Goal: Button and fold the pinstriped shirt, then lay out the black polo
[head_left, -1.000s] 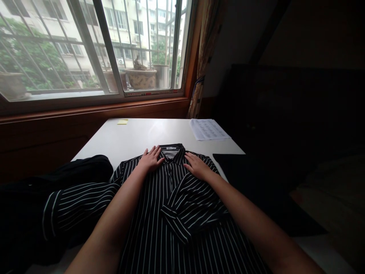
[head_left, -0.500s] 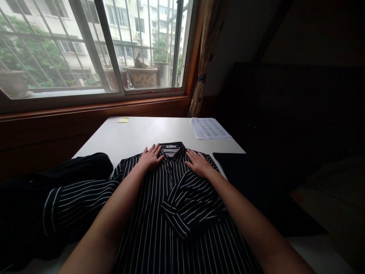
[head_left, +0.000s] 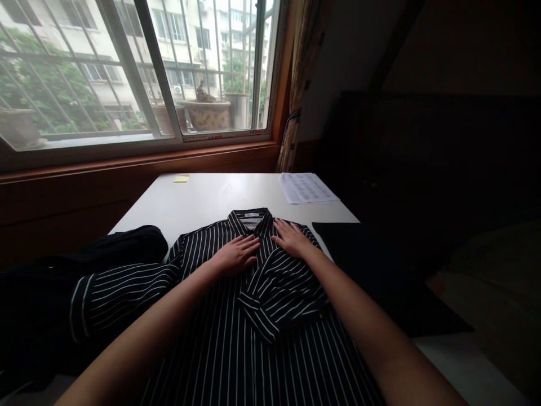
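A black shirt with white stripes [head_left: 228, 332] lies front up on the white table, its collar [head_left: 252, 220] toward the window. Its right-hand sleeve [head_left: 283, 293] is folded in across the chest, while the other sleeve [head_left: 127, 293] stretches out to the left over dark clothing. My left hand [head_left: 237, 255] rests flat on the upper chest just below the collar, fingers extended. On the shoulder right of the collar lies my right hand [head_left: 291, 237], palm down with fingers stretched out. Neither hand grips the fabric.
Dark clothing [head_left: 122, 245] is heaped at the left. A flat black cloth or sheet [head_left: 363, 265] lies at the right. Printed papers [head_left: 307, 188] and a yellow sticky note [head_left: 181, 178] are at the far end of the white table [head_left: 220, 192], below the barred window.
My left hand has moved from the shoulder left of the collar to the chest below it, toward the right and nearer me. My right hand stays on the shoulder. The view has shifted slightly.
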